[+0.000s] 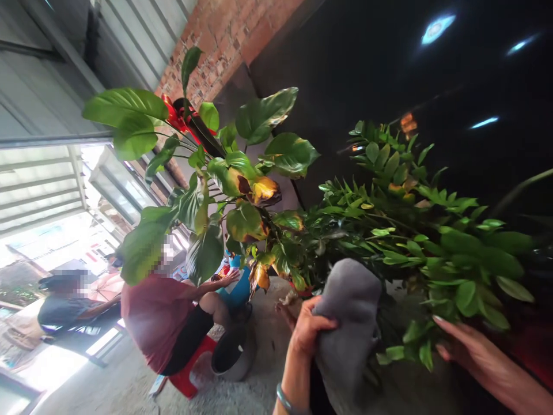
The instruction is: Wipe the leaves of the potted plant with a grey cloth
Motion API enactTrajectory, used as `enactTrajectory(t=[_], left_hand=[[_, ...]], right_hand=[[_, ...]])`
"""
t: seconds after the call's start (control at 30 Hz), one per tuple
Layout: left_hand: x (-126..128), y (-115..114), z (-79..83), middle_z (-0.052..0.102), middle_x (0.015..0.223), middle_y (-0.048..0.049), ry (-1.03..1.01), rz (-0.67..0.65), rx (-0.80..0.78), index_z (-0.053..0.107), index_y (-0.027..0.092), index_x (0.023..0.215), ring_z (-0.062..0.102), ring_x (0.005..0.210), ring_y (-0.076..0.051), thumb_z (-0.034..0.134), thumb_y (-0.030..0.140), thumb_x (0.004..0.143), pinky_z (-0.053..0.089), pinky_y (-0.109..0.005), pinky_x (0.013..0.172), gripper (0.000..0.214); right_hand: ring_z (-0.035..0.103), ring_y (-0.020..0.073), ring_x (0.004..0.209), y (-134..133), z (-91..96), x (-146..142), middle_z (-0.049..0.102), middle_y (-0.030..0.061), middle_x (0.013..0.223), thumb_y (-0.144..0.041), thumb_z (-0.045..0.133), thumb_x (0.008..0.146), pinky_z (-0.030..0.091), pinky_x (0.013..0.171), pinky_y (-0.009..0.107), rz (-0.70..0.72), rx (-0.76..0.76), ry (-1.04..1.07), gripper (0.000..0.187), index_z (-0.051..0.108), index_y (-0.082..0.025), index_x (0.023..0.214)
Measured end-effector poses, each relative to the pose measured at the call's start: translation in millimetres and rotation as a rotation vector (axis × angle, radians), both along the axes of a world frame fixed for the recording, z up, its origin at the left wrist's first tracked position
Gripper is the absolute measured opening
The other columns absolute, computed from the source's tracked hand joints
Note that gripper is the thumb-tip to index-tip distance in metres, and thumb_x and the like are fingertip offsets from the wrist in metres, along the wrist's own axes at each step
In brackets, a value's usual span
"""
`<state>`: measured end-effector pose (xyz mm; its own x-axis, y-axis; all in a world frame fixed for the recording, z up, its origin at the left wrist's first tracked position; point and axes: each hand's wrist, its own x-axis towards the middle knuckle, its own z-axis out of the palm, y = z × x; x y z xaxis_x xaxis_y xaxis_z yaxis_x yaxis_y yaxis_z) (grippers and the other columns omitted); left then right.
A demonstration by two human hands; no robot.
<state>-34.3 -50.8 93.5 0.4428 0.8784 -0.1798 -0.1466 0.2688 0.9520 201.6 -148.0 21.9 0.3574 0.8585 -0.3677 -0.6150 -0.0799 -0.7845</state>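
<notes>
My left hand [307,329], with a bracelet at the wrist, is closed on a grey cloth [349,305]. The cloth stands up in a rounded shape in front of the plants. At the right, my right hand [469,346] reaches in with its fingers stretched out and its thumb apart. Its fingertips are at the lower leaves of a leafy green plant [466,248]; whether they touch a leaf I cannot tell. A second plant, with broad leaves [248,222], some yellowed and browned, stands to the left of the cloth.
A person in a dark red shirt [158,323] sits on a red stool [196,366] beside a dark bucket [233,354], one hand near a blue object [237,288]. Another person [69,305] is farther left. A shiny dark wall [367,69] rises behind the plants.
</notes>
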Motion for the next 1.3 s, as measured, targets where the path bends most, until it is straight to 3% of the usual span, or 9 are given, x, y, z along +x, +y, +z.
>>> enactTrajectory(t=[0.2, 0.3, 0.47, 0.57, 0.73, 0.87, 1.03, 1.17, 1.3], left_hand=[[33, 44, 52.9, 0.068, 0.066, 0.0002, -0.157, 0.325, 0.132, 0.069, 0.016, 0.080, 0.057, 0.057, -0.014, 0.075, 0.022, 0.042, 0.044, -0.027, 0.060, 0.039], [53, 44, 42.1, 0.065, 0.060, 0.0015, 0.002, 0.265, 0.120, 0.068, 0.017, 0.072, 0.053, 0.054, -0.013, 0.074, 0.019, 0.040, 0.042, -0.027, 0.058, 0.033], [43, 19, 18.0, 0.064, 0.056, 0.0014, 0.201, -0.111, 0.016, 0.070, 0.015, 0.070, 0.052, 0.052, -0.013, 0.075, 0.017, 0.039, 0.040, -0.026, 0.056, 0.031], [34, 19, 33.5, 0.068, 0.066, -0.0022, 0.028, -0.187, 0.002, 0.071, 0.014, 0.080, 0.058, 0.058, -0.016, 0.077, 0.021, 0.041, 0.043, -0.027, 0.060, 0.040], [62, 36, 59.6, 0.072, 0.080, -0.0067, -0.201, -0.027, 0.007, 0.072, 0.014, 0.087, 0.063, 0.070, -0.022, 0.077, 0.024, 0.040, 0.047, -0.031, 0.068, 0.048], [85, 29, 32.4, 0.072, 0.074, -0.0050, -0.043, -0.042, -0.122, 0.072, 0.014, 0.077, 0.059, 0.063, -0.018, 0.075, 0.020, 0.041, 0.046, -0.030, 0.066, 0.037], [56, 11, -3.6, 0.069, 0.065, -0.0029, 0.157, -0.235, -0.230, 0.072, 0.014, 0.072, 0.057, 0.058, -0.016, 0.076, 0.019, 0.040, 0.044, -0.030, 0.064, 0.033], [42, 17, 18.4, 0.070, 0.069, -0.0046, 0.006, -0.302, -0.154, 0.073, 0.012, 0.081, 0.059, 0.059, -0.016, 0.080, 0.023, 0.041, 0.045, -0.029, 0.065, 0.043], [76, 21, 43.5, 0.070, 0.072, -0.0048, -0.191, -0.116, -0.116, 0.071, 0.014, 0.075, 0.060, 0.066, -0.018, 0.081, 0.025, 0.040, 0.046, -0.031, 0.072, 0.038]], right_hand=[[0.048, 0.0122, 0.037, 6, 0.9, -5, 0.055, -0.0038, 0.040, -0.034, 0.086, 0.033, 0.044, 0.038, 0.023, -0.029, 0.006, 0.092, 0.029, 0.062, -0.022, 0.044], [0.049, 0.0133, 0.037, 8, 0.7, -8, 0.055, -0.0034, 0.040, -0.035, 0.086, 0.035, 0.046, 0.040, 0.025, -0.024, 0.026, 0.075, 0.029, 0.061, -0.022, 0.043], [0.046, 0.0125, 0.037, 1, 3.5, -4, 0.050, -0.0026, 0.036, -0.042, 0.084, 0.036, 0.043, 0.039, 0.025, -0.005, 0.031, -0.008, 0.033, 0.058, -0.021, 0.039], [0.045, 0.0122, 0.037, -1, 5.1, -2, 0.051, -0.0031, 0.037, -0.040, 0.084, 0.034, 0.043, 0.040, 0.025, -0.021, 0.041, -0.013, 0.030, 0.062, -0.021, 0.042], [0.048, 0.0121, 0.038, 7, -0.1, -5, 0.054, -0.0036, 0.041, -0.037, 0.086, 0.035, 0.043, 0.040, 0.024, -0.029, 0.022, 0.039, 0.030, 0.064, -0.020, 0.047], [0.050, 0.0125, 0.039, 8, -7.1, -6, 0.053, -0.0047, 0.042, -0.038, 0.085, 0.042, 0.044, 0.041, 0.024, -0.021, 0.065, 0.042, 0.031, 0.061, -0.020, 0.049], [0.047, 0.0123, 0.039, -1, -5.9, 0, 0.049, -0.0035, 0.037, -0.045, 0.082, 0.045, 0.042, 0.041, 0.024, -0.006, 0.061, -0.070, 0.037, 0.054, -0.021, 0.042], [0.046, 0.0124, 0.038, -1, -0.8, 1, 0.055, -0.0030, 0.041, -0.040, 0.083, 0.040, 0.042, 0.040, 0.025, -0.017, 0.032, -0.052, 0.028, 0.064, -0.021, 0.049], [0.052, 0.0154, 0.042, 7, -0.8, -3, 0.062, -0.0023, 0.050, -0.034, 0.080, 0.042, 0.046, 0.042, 0.027, -0.056, 0.006, -0.033, 0.023, 0.070, -0.022, 0.059]])
